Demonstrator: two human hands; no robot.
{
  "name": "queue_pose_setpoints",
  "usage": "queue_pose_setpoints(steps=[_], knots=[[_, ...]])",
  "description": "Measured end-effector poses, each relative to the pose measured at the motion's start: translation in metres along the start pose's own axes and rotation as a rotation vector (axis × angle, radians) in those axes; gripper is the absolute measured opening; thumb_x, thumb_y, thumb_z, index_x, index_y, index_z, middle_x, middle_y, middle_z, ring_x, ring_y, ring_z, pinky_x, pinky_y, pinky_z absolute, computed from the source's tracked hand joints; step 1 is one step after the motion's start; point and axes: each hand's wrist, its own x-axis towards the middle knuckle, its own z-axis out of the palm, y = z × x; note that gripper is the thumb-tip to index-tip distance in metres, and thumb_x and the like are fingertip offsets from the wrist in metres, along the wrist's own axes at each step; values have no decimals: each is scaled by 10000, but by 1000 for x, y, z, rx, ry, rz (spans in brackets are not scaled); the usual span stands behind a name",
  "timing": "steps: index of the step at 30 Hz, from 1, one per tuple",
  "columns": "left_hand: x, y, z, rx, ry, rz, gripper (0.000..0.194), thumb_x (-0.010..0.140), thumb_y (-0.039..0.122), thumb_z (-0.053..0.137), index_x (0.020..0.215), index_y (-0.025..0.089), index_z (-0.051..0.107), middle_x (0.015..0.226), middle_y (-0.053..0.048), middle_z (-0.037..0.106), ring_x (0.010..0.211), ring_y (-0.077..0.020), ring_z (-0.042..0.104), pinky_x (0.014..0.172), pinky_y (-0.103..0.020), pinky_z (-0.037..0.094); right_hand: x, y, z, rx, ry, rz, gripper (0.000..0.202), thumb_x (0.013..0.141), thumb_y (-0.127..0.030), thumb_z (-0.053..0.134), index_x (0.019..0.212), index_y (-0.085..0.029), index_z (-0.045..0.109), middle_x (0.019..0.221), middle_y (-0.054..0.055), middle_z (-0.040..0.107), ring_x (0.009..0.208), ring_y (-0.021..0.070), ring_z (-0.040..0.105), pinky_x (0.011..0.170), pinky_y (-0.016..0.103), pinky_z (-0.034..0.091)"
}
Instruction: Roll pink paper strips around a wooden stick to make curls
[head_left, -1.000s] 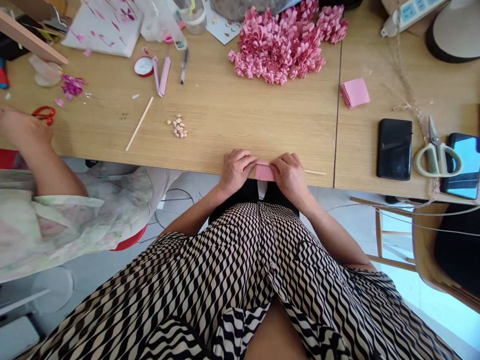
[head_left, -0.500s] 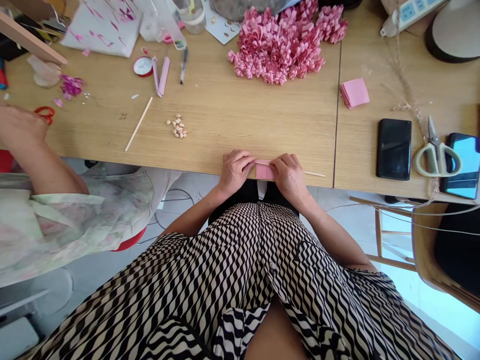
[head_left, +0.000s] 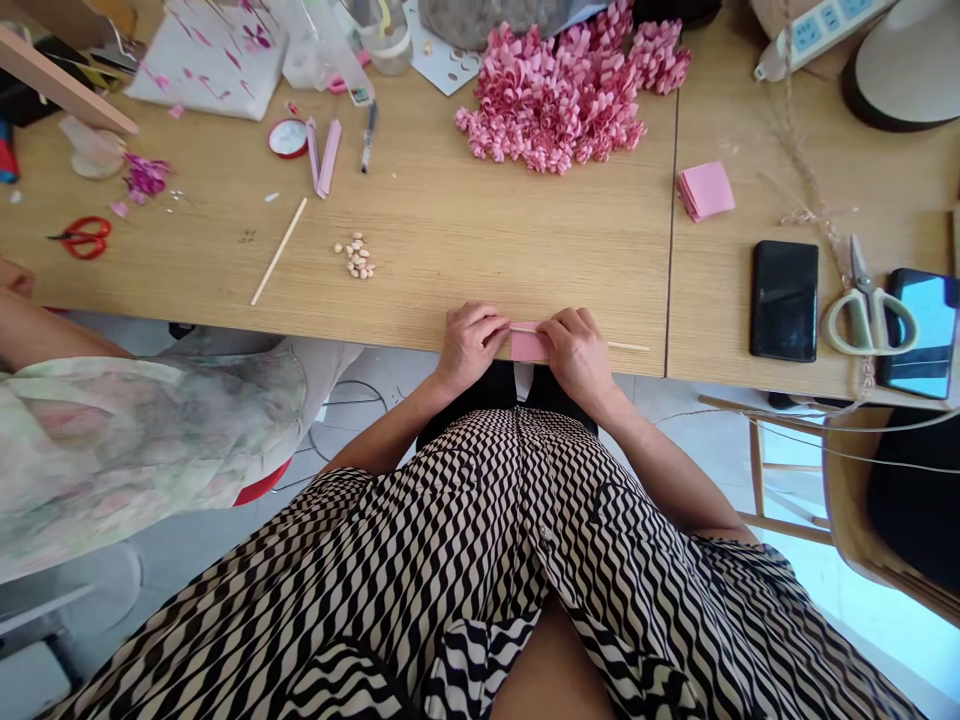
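Observation:
At the table's front edge a small pink paper piece [head_left: 529, 347] lies between my hands, with a thin wooden stick [head_left: 628, 346] across its upper part. The stick's end juts out past my right hand [head_left: 576, 348]. My left hand [head_left: 471, 340] is closed, its fingertips pinching at the paper's left upper corner and the stick. The fingers of my right hand are closed on the right side, pressing the stick and paper. My fingers partly hide both things.
Pink curled paper strips [head_left: 555, 95] lie at the back. Right are pink paper squares [head_left: 706, 191], a black phone [head_left: 784, 300] and pale-handled scissors [head_left: 870, 315]. Left are pistachio-like pieces [head_left: 358, 257], a stick [head_left: 279, 251] and red scissors [head_left: 85, 238]. A co-worker's arm [head_left: 52, 330] is far left.
The pink paper between my hands now shows a smoother, flatter face below the stick. My hands have hardly moved. The co-worker's hand has drawn back left, uncovering the red scissors.

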Motion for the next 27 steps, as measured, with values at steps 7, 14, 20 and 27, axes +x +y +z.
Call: queue_pose_setpoints(steps=[7, 14, 20, 27], knots=[[-1, -4, 2, -34, 22, -3, 209, 929, 339, 576, 923, 200, 732, 960, -59, 718, 949, -189, 640, 882, -366, 465, 0, -1, -1, -18, -9, -5, 256, 946, -170, 430, 911, -183, 683, 911, 112, 638, 861, 238, 492, 758, 370, 444], [0, -4, 1, -93, 24, 17, 172, 895, 330, 631, 897, 187, 726, 934, -55, 722, 937, -185, 644, 887, -362, 473, 2, -2, -1, -40, -20, 3, 223, 938, -183, 465, 911, -181, 686, 909, 109, 640, 857, 241, 484, 748, 361, 432], [1, -1, 2, -48, 24, -9, 185, 898, 342, 622, 912, 188, 724, 930, -58, 701, 906, -185, 631, 863, -354, 464, -1, 2, -3, -25, 0, 1, 225, 933, -170, 463, 915, -190, 686, 903, 101, 638, 849, 233, 478, 735, 352, 432], [-1, -1, 3, -8, 0, -8, 210, 935, 349, 562, 924, 201, 711, 941, -57, 682, 921, -188, 610, 868, -356, 416, -5, 8, -8, -2, 33, -24, 227, 946, -212, 462, 920, -187, 686, 884, 98, 640, 829, 230, 492, 746, 353, 457]])
